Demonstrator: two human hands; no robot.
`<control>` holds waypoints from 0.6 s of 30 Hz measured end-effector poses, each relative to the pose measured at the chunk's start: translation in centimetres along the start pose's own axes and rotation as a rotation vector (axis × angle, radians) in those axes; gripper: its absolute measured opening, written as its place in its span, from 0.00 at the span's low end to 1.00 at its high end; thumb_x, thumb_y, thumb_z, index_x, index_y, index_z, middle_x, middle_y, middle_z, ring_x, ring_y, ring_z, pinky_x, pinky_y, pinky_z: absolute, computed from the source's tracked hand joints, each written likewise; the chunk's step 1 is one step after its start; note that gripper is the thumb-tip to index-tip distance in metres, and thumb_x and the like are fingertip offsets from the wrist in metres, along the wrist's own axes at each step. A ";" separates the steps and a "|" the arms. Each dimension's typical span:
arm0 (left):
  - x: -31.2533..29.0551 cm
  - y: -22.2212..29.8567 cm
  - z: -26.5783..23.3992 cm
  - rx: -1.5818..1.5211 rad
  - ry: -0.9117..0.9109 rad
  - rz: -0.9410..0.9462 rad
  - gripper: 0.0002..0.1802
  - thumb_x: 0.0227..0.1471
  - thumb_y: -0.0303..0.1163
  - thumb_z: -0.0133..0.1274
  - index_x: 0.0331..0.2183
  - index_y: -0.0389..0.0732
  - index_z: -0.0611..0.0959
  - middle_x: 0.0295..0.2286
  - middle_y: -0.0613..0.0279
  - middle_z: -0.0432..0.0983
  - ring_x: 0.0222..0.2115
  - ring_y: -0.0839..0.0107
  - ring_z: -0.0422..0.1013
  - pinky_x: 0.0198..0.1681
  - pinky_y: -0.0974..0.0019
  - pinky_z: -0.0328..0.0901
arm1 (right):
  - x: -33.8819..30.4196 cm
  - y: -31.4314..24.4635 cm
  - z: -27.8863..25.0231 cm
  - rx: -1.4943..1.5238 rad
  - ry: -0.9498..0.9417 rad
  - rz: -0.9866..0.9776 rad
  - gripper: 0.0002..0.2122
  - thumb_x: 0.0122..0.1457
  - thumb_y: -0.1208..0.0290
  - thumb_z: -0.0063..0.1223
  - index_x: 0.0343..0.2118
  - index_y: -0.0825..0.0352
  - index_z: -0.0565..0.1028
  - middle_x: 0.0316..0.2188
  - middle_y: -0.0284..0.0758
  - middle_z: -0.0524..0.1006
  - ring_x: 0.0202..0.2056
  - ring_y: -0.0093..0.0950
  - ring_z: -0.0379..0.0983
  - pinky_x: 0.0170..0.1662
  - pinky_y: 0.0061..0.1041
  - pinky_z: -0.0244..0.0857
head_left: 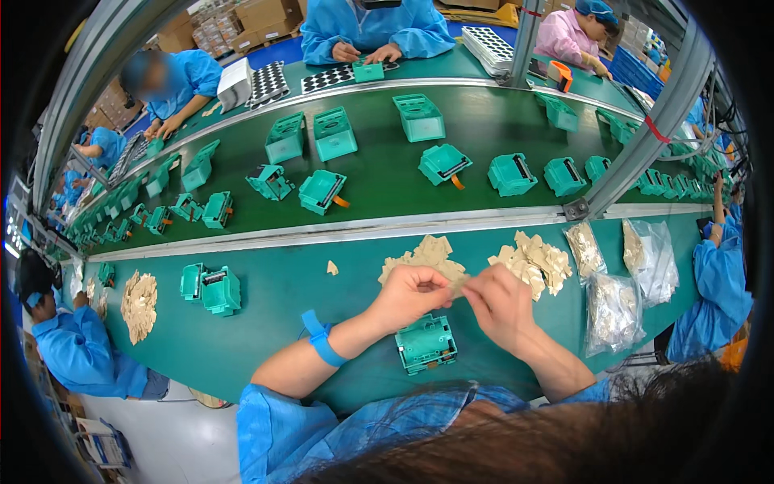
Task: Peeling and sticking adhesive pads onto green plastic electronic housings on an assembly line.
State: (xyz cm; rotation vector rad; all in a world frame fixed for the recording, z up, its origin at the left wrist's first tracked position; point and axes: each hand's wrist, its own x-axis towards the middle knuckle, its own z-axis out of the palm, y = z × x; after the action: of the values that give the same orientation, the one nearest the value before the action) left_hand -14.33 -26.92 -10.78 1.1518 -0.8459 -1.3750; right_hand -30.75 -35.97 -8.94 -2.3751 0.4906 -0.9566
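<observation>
In front of my chest, my left hand (409,298) and my right hand (501,306) meet fingertip to fingertip. Pinched between them is a small flat beige piece (458,285), partly covered by the fingers. Just below the hands, a green plastic housing (426,344) with an open, ribbed frame lies on the green table. Beyond my left hand spreads a heap of similar beige pieces (431,256). Another beige heap (534,262) lies past my right hand. A blue band circles my left wrist.
Clear bags of beige pieces (614,313) lie at right. Two green housings (219,290) and another beige pile (139,308) are at left. Beyond a metal rail, a conveyor (375,173) carries several green housings. A metal post (645,133) rises at right. Co-workers sit around.
</observation>
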 end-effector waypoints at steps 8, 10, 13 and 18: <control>0.0 -0.4 2.3 0.899 0.102 0.562 0.06 0.39 0.25 0.53 0.27 0.39 0.80 0.25 0.57 0.73 0.28 0.55 0.71 0.28 0.58 0.65 | -0.4 -0.6 -0.8 -0.370 -0.054 -0.335 0.08 0.36 0.80 0.53 0.23 0.66 0.71 0.20 0.34 0.66 0.22 0.31 0.67 0.19 0.27 0.60; -0.1 -0.8 2.1 0.939 0.136 0.546 0.05 0.39 0.24 0.54 0.26 0.38 0.80 0.25 0.59 0.73 0.26 0.59 0.72 0.27 0.62 0.65 | -0.1 -0.2 -0.1 -0.285 -0.055 -0.368 0.06 0.38 0.81 0.52 0.23 0.66 0.70 0.20 0.34 0.66 0.22 0.28 0.66 0.19 0.25 0.59; -0.1 -0.6 2.0 0.620 0.115 0.419 0.04 0.39 0.26 0.56 0.23 0.37 0.81 0.23 0.59 0.74 0.26 0.61 0.72 0.27 0.63 0.65 | -0.7 1.6 0.1 0.029 -0.102 -0.112 0.04 0.43 0.83 0.50 0.22 0.67 0.69 0.19 0.31 0.66 0.21 0.21 0.64 0.20 0.20 0.55; 1.4 -1.6 1.4 0.388 0.083 0.478 0.02 0.43 0.23 0.56 0.24 0.35 0.81 0.22 0.63 0.73 0.23 0.75 0.70 0.24 0.70 0.63 | -2.1 7.6 -2.8 0.641 -0.001 0.541 0.03 0.49 0.83 0.45 0.22 0.68 0.69 0.20 0.29 0.67 0.21 0.13 0.59 0.21 0.14 0.51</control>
State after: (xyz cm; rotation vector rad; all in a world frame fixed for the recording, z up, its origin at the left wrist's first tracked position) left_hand -16.04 -28.28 -12.12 1.1853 -1.2693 -0.7847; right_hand -35.22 -41.89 -12.89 -1.5548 0.6616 -0.7162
